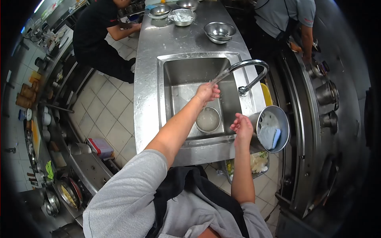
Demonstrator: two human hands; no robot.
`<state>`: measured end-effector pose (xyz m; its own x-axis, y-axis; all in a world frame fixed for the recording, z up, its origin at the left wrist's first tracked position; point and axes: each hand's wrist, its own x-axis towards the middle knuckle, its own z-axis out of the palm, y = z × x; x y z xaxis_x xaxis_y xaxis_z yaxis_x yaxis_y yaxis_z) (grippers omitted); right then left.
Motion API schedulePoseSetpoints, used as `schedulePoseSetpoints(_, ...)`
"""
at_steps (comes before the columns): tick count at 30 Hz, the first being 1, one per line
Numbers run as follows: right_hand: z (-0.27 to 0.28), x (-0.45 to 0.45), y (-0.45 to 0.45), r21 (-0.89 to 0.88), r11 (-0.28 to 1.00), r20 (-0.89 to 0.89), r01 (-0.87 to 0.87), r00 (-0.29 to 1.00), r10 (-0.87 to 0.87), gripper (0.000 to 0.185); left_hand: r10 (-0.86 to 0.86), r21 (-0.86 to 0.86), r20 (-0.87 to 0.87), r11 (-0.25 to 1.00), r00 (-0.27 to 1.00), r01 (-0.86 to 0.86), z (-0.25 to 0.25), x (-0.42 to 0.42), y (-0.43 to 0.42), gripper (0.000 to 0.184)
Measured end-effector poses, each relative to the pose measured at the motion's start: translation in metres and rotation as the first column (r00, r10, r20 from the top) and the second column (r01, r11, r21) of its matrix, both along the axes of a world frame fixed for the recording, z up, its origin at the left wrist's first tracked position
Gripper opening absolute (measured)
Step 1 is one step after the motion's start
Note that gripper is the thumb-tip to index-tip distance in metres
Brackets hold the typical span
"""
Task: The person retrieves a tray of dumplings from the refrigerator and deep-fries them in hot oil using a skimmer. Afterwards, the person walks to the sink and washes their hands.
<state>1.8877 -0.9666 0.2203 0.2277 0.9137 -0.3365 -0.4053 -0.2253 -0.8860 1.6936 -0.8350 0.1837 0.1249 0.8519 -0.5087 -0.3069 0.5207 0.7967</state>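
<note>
My left hand [208, 93] is over the sink [186, 73], in the stream of running water from the curved faucet [254, 63]. Its fingers are loosely bent and I see nothing held in them. Below it, on the sink floor, a round metal bowl [207, 119] holds cloudy water. My right hand [242, 126] is raised above the sink's near right corner, palm up, fingers half curled and apart, with nothing in them. Just right of it is a metal pot [284, 137] with suds and a blue-and-white sponge [271, 138] inside.
Metal bowls [219, 31] are stacked on the steel counter [190, 39], with another bowl of white stuff [182, 16] farther back. A bin of scraps [258, 163] stands below the counter. One person [101, 35] bends at the left; another [285, 20] works near pots [327, 95] at the right.
</note>
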Motion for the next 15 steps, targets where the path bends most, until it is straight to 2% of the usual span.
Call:
schedulePoseSetpoints(1, -0.005, -0.005, -0.002, 0.0, 0.999, 0.07, -0.046, 0.997, 0.046, 0.022, -0.033, 0.036, -0.045, 0.999, 0.998, 0.035, -0.01, -0.002, 0.005, 0.033)
schedulePoseSetpoints(3, 0.001, -0.031, -0.003, 0.015, 0.99, 0.204, -0.143, 0.969, 0.137, 0.024, -0.023, 0.062, -0.063, 0.998, 0.998, 0.027, -0.011, -0.002, 0.006, 0.037)
schedulePoseSetpoints(5, 0.003, -0.072, 0.005, 0.141, 0.947, 0.39, -0.288, 0.896, 0.214, 0.038, -0.023, 0.099, -0.084, 0.995, 0.996, 0.031, -0.005, -0.002, 0.004, 0.042)
schedulePoseSetpoints(7, 0.019, -0.11, 0.02, 0.29, 0.835, 0.568, -0.468, 0.786, 0.244, 0.048, 0.258, -0.061, 0.25, 0.966, 0.933, -0.25, 0.007, -0.003, -0.007, 0.047)
schedulePoseSetpoints(8, 0.012, -0.13, 0.032, 0.308, 0.844, 0.576, -0.439, 0.792, 0.201, 0.05, 0.253, -0.053, 0.253, 0.967, 0.934, -0.248, -0.006, -0.005, -0.003, 0.047)
schedulePoseSetpoints(10, -0.011, -0.147, 0.069, 0.333, 0.844, 0.586, -0.421, 0.793, 0.164, 0.052, 0.35, 0.08, 0.401, 0.907, 0.846, -0.413, -0.048, -0.011, 0.007, 0.054)
schedulePoseSetpoints(11, -0.021, -0.149, 0.09, 0.251, 0.871, 0.501, -0.422, 0.827, 0.256, 0.054, 0.446, -0.047, 0.474, 0.874, 0.759, -0.484, -0.027, -0.009, -0.001, 0.054)
schedulePoseSetpoints(13, -0.036, -0.147, 0.119, 0.162, 0.887, 0.399, -0.433, 0.85, 0.343, 0.056, 0.411, -0.051, 0.502, 0.892, 0.761, -0.448, 0.011, -0.005, -0.017, 0.053)
schedulePoseSetpoints(15, -0.044, -0.127, 0.136, 0.169, 0.819, 0.602, -0.548, 0.716, 0.355, 0.051, 0.305, -0.033, 0.511, 0.941, 0.804, -0.336, 0.033, -0.002, -0.037, 0.052)
